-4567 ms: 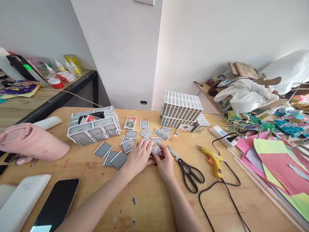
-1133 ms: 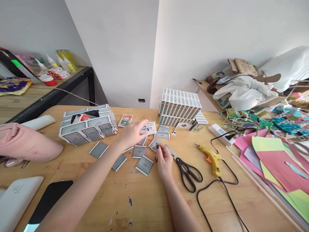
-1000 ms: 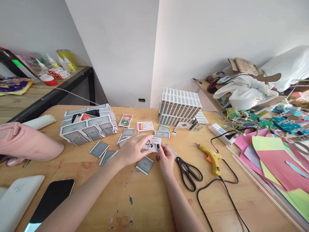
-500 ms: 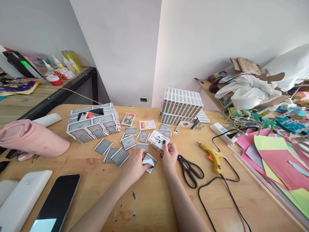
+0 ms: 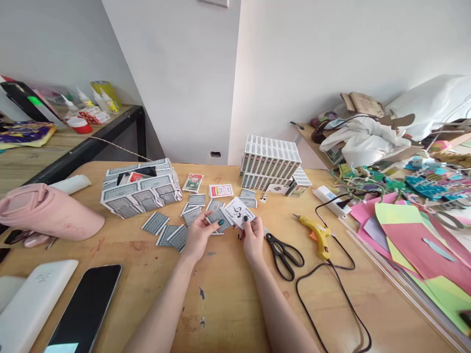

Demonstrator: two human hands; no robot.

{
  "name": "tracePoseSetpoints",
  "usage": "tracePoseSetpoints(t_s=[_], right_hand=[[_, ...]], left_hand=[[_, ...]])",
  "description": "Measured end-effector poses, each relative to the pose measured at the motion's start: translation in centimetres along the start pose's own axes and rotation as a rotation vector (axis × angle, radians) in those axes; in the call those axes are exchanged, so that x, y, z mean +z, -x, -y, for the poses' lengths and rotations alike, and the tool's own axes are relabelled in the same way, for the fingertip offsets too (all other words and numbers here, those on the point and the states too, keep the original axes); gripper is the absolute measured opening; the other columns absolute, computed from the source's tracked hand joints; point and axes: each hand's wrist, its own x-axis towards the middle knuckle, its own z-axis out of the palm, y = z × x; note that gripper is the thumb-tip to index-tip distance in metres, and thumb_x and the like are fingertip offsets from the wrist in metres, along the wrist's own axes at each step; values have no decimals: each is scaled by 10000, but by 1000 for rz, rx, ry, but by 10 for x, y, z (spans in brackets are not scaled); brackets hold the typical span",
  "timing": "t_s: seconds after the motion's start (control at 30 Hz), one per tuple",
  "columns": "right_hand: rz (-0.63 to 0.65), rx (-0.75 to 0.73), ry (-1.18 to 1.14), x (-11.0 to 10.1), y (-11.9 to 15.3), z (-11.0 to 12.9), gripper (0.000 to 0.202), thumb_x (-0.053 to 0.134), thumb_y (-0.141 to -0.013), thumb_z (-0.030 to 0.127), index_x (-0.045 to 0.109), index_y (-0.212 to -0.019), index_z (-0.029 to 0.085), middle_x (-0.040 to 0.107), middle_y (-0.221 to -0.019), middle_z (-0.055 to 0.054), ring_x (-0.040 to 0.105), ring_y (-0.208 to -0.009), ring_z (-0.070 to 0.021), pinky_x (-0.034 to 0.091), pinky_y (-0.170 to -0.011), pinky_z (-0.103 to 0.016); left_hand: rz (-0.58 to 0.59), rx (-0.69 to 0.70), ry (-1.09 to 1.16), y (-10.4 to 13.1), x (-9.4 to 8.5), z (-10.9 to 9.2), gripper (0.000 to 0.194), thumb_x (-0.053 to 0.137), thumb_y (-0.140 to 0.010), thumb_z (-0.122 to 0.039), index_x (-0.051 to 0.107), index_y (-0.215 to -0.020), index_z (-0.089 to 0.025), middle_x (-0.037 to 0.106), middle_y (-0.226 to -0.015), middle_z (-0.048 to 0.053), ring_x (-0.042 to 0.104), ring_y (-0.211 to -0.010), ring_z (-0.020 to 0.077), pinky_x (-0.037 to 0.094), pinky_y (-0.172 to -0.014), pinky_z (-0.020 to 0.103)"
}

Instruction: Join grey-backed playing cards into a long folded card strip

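My left hand (image 5: pixel 200 233) pinches a grey-patterned playing card (image 5: pixel 220 219), back side up, between thumb and fingers. My right hand (image 5: pixel 253 239) grips a white joker card (image 5: pixel 237 212), its printed face upward. The two cards meet or overlap at their edges, just above the table. Around my hands lie several folded grey-backed cards (image 5: pixel 155 223). A pair of black scissors (image 5: pixel 284 256) rests right of my right hand. Behind stands a box covered in folded cards (image 5: pixel 142 191), with red and white things inside its opening.
Stacked card packs (image 5: pixel 271 159) stand at the back. A yellow glue gun (image 5: pixel 318 235) with its black cord lies at right, near a power strip (image 5: pixel 331 200) and coloured paper (image 5: pixel 408 235). At left are a phone (image 5: pixel 86 309), a white power bank (image 5: pixel 40 301) and a pink roll (image 5: pixel 55 211).
My left hand has lifted the grey-backed card from the table and brought it up against the joker card. My right hand keeps hold of the joker. The view has shifted slightly.
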Motion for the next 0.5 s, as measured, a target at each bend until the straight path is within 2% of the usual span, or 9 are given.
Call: tracePoseSetpoints(t_s=[0.1,0.2,0.37,0.5], right_hand=[[36,5,-1,0,4,1,214,501,-827,399,406,-792,210,564,-557,57,391,-383,-57,316,-385,-180],[48,3,-8,1,6,0,221,495,-834,415,422,-815,207,559,-553,56,389,-385,-57,316,-386,-179],[71,9,16,3,8,-3,284,520,-814,472,421,-806,206,564,-554,50,391,-375,-59,314,-368,-181],[102,19,16,4,9,0,312,514,-811,504,441,-845,202,558,-547,48,397,-377,-64,314,-360,-181]], left_hand=[[-13,19,100,0,-7,-4,288,734,-607,-240,612,-851,-146,676,-825,22,621,-764,153,502,-682,266],[-14,13,123,-2,-13,-9,267,720,-631,-245,622,-861,-151,662,-833,14,608,-716,137,510,-605,249],[-1,-1,125,-8,-16,-11,432,699,-642,-216,586,-1059,-202,645,-872,2,583,-597,103,467,-492,207],[5,-26,175,-10,-16,-7,478,676,-634,-171,591,-1103,-206,639,-933,10,563,-628,87,440,-511,185]])
